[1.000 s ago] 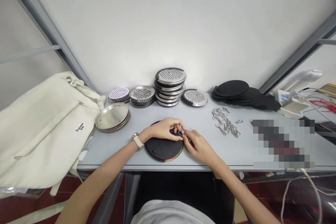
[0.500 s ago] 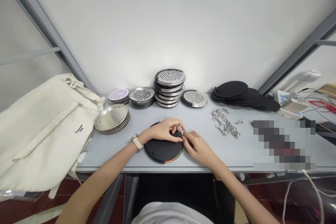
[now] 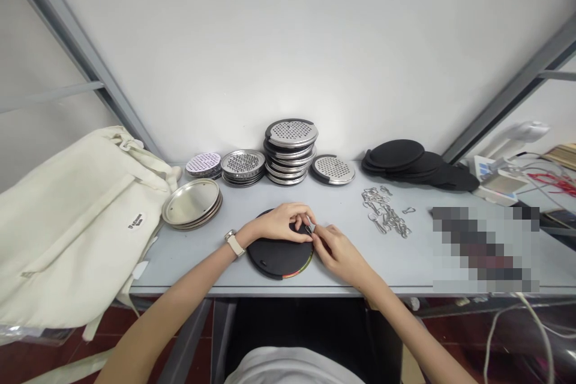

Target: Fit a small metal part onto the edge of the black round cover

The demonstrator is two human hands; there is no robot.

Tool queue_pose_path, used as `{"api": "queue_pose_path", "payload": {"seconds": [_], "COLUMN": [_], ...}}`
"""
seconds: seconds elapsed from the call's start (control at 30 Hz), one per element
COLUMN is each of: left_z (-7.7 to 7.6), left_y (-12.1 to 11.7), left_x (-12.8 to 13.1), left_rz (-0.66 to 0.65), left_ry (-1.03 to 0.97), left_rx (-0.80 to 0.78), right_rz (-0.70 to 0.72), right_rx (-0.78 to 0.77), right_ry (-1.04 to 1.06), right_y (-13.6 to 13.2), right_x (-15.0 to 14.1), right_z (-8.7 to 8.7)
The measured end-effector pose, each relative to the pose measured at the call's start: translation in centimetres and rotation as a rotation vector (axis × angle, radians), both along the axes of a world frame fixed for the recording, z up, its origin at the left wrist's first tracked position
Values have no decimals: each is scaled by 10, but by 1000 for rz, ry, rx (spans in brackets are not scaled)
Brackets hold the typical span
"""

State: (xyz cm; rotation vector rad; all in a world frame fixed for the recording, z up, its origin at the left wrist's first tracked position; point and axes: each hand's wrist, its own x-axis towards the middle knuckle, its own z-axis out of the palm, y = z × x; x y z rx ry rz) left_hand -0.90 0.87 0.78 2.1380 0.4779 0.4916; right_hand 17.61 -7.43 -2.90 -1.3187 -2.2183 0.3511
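A round black disc (image 3: 283, 258) lies flat near the front edge of the table, a red, yellow and green strip showing along its lower right rim. A small metal snap clip (image 3: 308, 230) is at the disc's upper right edge, between my hands. My left hand (image 3: 288, 222) arches over the disc, its fingers curled and its thumb along the top at that edge. Thumb and forefinger of my right hand (image 3: 335, 250) pinch the clip from the right. Fingers partly hide the clip, so I cannot tell whether it passes through the disc.
Loose metal clips (image 3: 387, 213) lie to the right. Along the wall stand stacked round graters (image 3: 291, 153), a lone grater (image 3: 333, 169) and black discs (image 3: 398, 156). Plain metal discs (image 3: 191, 204) are stacked at left, beside a cream bag (image 3: 85, 222). A blurred patch covers the table's right side.
Almost nothing differs. Both hands stay at the disc's upper right edge, with only a slight shift of the fingers around the clip.
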Motion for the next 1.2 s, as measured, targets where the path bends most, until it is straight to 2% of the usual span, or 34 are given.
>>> {"api": "queue_pose_path", "payload": {"seconds": [0.2,0.47,0.97,1.2], "left_z": [1,-1,-2,1], "left_y": [0,0,-1,-1], "left_x": [1,1,1,0], "left_rz": [29,39,55,40], "left_ry": [-7,1,52,51], "left_rx": [111,119,-40,-46], "right_rz": [-15,-26,-14,-4], "right_rx": [1,13,10,9], "right_ry": [-21,-36,-2,7], "right_y": [1,3,1,0], "right_x": [1,-1,0,1], "right_z": [-2,-3,0,2]}}
